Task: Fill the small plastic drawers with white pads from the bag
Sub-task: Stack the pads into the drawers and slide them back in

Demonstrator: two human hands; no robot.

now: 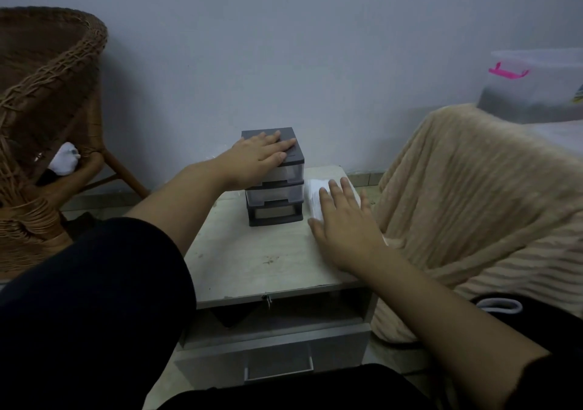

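- Small plastic drawer unit (273, 208): dark grey frame, three see-through drawers stacked. It stands upright at the far middle of the table (252, 261), close to the wall (284, 46). All three drawers look pushed in; light too dim to tell what is inside them.
- Left hand (262, 154): laid flat, palm down, on the unit's dark top. Fingers straight and together, pointing right, tips reaching the top's right edge. Grasping nothing, just pressing on the lid.
- Bag of white pads (315, 195): white pack lying on the table's far right corner, just beside the drawer unit's right side. Cannot tell whether the two touch.
- Right hand (344, 222): palm down over the near part of the bag, fingers straight and slightly spread, pointing away. Released, resting on the pack, not curled round it.
- Table is a low bedside piece with a pale, scuffed top, an open slot under it and a grey drawer (274, 359) with a bar handle below.
- Dark sleeve (94, 299) covers the left upper arm, near left.
- Wicker chair (47, 94) at left, with a white bundle (64, 159) on its seat.
- Beige ribbed blanket (473, 204) draped at right, beside the table.
- Clear storage box (542, 91) with a pink latch (507, 72) at far right.
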